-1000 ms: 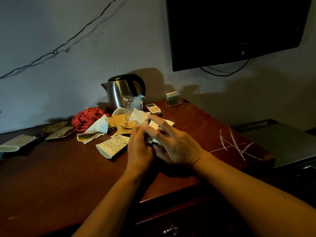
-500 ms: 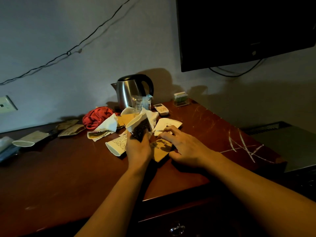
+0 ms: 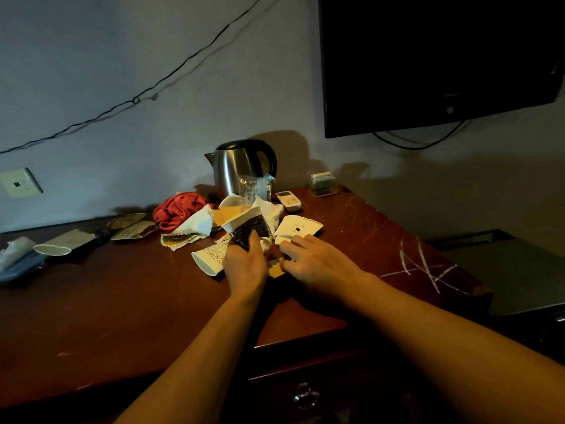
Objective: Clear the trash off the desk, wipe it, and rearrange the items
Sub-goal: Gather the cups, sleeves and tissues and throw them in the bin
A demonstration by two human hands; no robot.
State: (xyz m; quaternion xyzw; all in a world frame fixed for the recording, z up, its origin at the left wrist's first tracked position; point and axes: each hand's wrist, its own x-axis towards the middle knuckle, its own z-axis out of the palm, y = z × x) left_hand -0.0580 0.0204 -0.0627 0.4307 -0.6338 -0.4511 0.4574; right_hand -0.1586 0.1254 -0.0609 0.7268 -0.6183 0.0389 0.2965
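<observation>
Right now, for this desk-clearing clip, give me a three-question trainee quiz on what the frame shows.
1. True or false: the left hand grips a dark-patterned paper cup.
2. What lies directly beside the kettle, toward the right? A) red cloth B) white remote C) card holder
3. Fill in: the right hand pinches a ____ paper scrap.

Key: 1 true. 2 B, the white remote; the red cloth lies left, the card holder farther right. 3 yellow.
</observation>
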